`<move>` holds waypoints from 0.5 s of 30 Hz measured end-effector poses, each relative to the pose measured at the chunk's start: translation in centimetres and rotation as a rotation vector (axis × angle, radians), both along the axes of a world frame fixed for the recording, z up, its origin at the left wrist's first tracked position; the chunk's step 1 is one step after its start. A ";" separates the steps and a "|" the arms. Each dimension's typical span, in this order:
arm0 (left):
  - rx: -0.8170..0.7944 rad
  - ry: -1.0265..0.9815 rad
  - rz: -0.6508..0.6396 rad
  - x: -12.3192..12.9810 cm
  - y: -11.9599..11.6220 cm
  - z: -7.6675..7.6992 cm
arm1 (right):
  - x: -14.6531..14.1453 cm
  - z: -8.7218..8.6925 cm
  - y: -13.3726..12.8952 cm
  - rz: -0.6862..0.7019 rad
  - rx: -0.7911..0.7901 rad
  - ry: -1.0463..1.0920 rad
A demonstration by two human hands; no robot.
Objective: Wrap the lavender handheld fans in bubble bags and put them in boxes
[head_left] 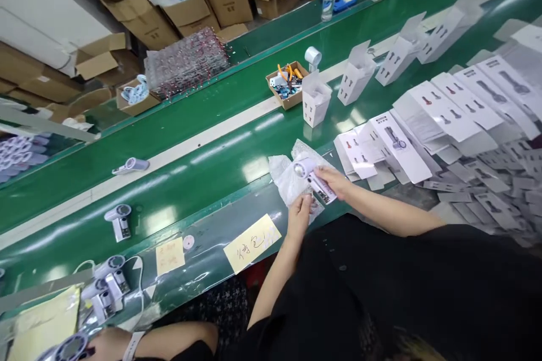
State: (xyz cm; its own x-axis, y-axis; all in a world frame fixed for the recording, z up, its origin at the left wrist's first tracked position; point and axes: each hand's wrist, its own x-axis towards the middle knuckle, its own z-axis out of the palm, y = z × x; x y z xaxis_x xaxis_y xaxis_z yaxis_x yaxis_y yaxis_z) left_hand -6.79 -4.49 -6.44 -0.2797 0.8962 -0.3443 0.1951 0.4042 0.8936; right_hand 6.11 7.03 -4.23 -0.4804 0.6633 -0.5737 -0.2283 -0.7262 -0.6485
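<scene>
In front of me at the belt's near edge, my right hand (pixel 334 181) is closed around the body of a lavender handheld fan (pixel 305 168), its round head pointing away to the left. My left hand (pixel 301 213) pinches a clear bubble bag (pixel 284 179), which spreads behind and below the fan. Whether part of the fan sits inside the bag is hard to tell. Just right of my hands lie flattened white printed boxes (pixel 358 155).
Opened white boxes (pixel 317 102) stand along the green conveyor (pixel 220 149), beside a small parts carton (pixel 292 100). More fans (pixel 119 220) lie leftward. A co-worker's hand (pixel 108 344) is at lower left. A handwritten yellow card (pixel 252 243) lies on the near ledge.
</scene>
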 end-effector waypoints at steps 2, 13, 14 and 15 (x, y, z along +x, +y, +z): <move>0.024 0.457 -0.222 -0.9 -0.4 -1.0 | 2.8 0.2 0.3 -0.095 -0.028 0.015; 0.074 0.799 -0.371 -2.5 1.6 -1.1 | 10.8 -0.2 -6.8 0.049 -0.186 0.260; 0.114 0.721 -0.340 -2.1 2.0 0.0 | 10.4 0.1 -7.2 0.072 -0.139 0.276; 0.154 0.652 -0.325 -1.7 2.4 1.2 | 10.0 0.6 -7.5 0.093 -0.105 0.289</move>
State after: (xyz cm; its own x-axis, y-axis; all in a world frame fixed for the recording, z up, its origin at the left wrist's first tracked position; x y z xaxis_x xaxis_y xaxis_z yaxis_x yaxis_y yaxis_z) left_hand -8.54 -2.13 -5.25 -0.0971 0.9933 -0.0631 0.7935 0.1155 0.5975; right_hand 16.09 -0.47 -3.60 -0.6895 0.5532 -0.4676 -0.3217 -0.8122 -0.4866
